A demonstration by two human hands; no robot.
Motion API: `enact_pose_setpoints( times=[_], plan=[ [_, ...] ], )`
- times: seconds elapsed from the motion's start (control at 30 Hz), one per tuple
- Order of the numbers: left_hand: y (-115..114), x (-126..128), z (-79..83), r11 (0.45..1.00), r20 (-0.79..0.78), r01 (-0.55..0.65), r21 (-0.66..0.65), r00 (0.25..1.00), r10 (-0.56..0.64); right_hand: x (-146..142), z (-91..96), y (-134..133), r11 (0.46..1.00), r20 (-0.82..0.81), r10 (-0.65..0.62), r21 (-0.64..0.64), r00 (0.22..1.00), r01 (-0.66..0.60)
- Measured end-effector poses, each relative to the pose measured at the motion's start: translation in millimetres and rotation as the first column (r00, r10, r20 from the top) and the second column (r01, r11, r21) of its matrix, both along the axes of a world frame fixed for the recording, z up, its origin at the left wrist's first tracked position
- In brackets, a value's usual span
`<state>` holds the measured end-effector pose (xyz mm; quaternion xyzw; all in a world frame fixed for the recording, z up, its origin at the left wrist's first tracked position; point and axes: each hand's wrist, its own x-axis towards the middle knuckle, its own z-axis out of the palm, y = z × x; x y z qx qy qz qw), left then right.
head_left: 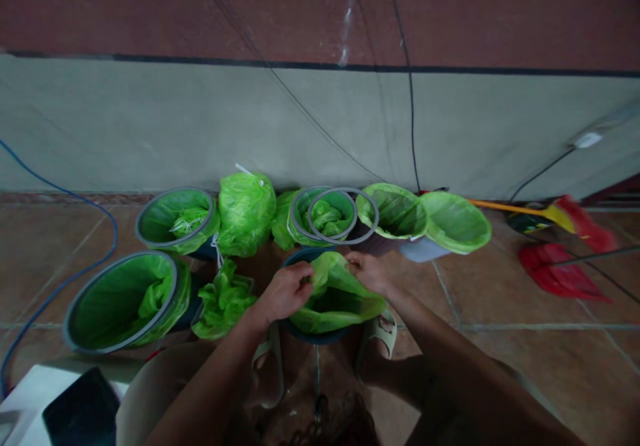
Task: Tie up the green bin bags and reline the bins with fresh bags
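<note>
Between my feet stands a dark blue bin (pixel 320 337) with a green plastic bag (pixel 333 316) hanging in its mouth. My left hand (pixel 290 289) pinches the bag's edge on the left side. On the far right side of the same edge, my right hand (pixel 367 273) grips the plastic with fingers closed. The bag's mouth gapes between my hands and sags over the near rim. Just behind it, a loose grey ring (pixel 375 223) leans across a green-lined bin (pixel 295 223) that has crumpled green plastic inside.
Green-lined bins with grey rims (pixel 75 299) stand on the left, near a tied green bag (pixel 246 213) and crumpled green plastic (pixel 225 306). Two more lined bins (pixel 455 223) stand right of centre. A red dustpan (pixel 555 273) and broom (pixel 585 223) lie right; a blue hose (pixel 114 233) curves left.
</note>
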<state>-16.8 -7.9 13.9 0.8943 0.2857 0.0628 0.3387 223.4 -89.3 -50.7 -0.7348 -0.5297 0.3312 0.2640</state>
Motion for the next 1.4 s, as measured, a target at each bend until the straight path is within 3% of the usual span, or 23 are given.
enact_pose_setpoints(
  times=[0.07,0.13,0.23,0.37,0.5,0.73,0.83,0.97,1.1,1.2,1.33,1.4],
  plan=[
    [6,-4,-7.8,0.969,-0.141,-0.185,0.165,0.968,0.209,6,5.4,-1,0.996,0.053,-0.04,-0.076,0.998,0.044],
    [11,-7,-14.5,0.888,-0.267,-0.321,0.329,0.87,0.414,11,9.9,-2,0.99,0.092,-0.068,-0.115,0.993,0.079],
    [12,-8,-20.6,0.82,-0.339,-0.35,0.452,0.783,0.521,14,11.6,-5,0.993,0.109,-0.067,-0.086,0.992,0.077],
    [7,-4,-24.2,0.818,-0.271,-0.309,0.485,0.836,0.477,7,6.6,-6,0.999,0.144,-0.033,0.009,0.989,0.032],
    [4,1,-23.4,0.823,-0.195,-0.293,0.486,0.882,0.429,1,8.3,-6,0.996,0.068,0.028,0.081,0.997,-0.033],
    [2,12,-15.4,0.907,-0.072,-0.129,0.402,0.983,0.171,-13,32.3,-8,0.955,-0.008,0.22,0.207,0.975,-0.214],
    [1,13,-14.9,0.918,-0.081,-0.053,0.392,0.993,0.091,-15,34.6,-9,0.951,-0.073,0.244,0.214,0.967,-0.224],
    [3,14,-15.6,0.927,-0.1,-0.081,0.365,0.987,0.126,-9,21.5,-8,0.976,-0.129,0.17,0.159,0.977,-0.148],
    [3,15,-18.2,0.932,-0.135,-0.16,0.326,0.968,0.213,-2,0.5,-8,0.991,-0.067,0.098,0.093,0.993,-0.092],
    [6,12,-23.1,0.934,-0.203,-0.203,0.295,0.941,0.269,2,-12.4,-9,0.999,-0.097,-0.026,0.025,0.995,0.029],
    [23,6,-33.0,0.953,-0.269,-0.206,0.224,0.926,0.264,4,-23.8,-10,0.968,-0.384,-0.251,-0.123,0.888,0.22],
    [38,5,-40.3,0.953,-0.3,-0.24,0.183,0.91,0.286,5,-29.1,-6,0.94,-0.436,-0.342,-0.161,0.832,0.302]
  ],
)
